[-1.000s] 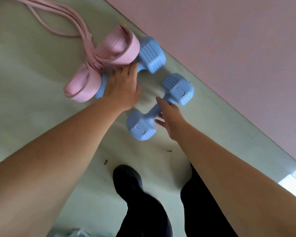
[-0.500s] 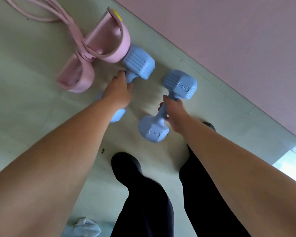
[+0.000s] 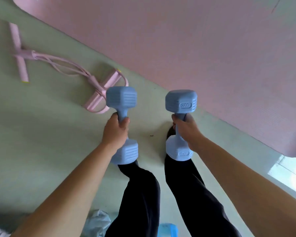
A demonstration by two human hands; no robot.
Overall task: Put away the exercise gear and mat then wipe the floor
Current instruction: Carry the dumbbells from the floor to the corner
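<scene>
Two light-blue dumbbells marked 2KG are lifted off the floor, one in each hand. My left hand grips the handle of the left dumbbell. My right hand grips the handle of the right dumbbell. A pink pedal resistance band lies on the pale green floor to the upper left, its foot pedals partly behind the left dumbbell. The pink exercise mat lies unrolled across the top and right.
My legs in black trousers stand below the dumbbells. A crumpled pale cloth and a bright blue object lie at the bottom edge. A bright window strip meets the floor at the right. Small debris specks dot the floor.
Both hands closed on the dumbbell handles and lifted the dumbbells off the floor. The view rose, so the resistance band and mat now appear farther away.
</scene>
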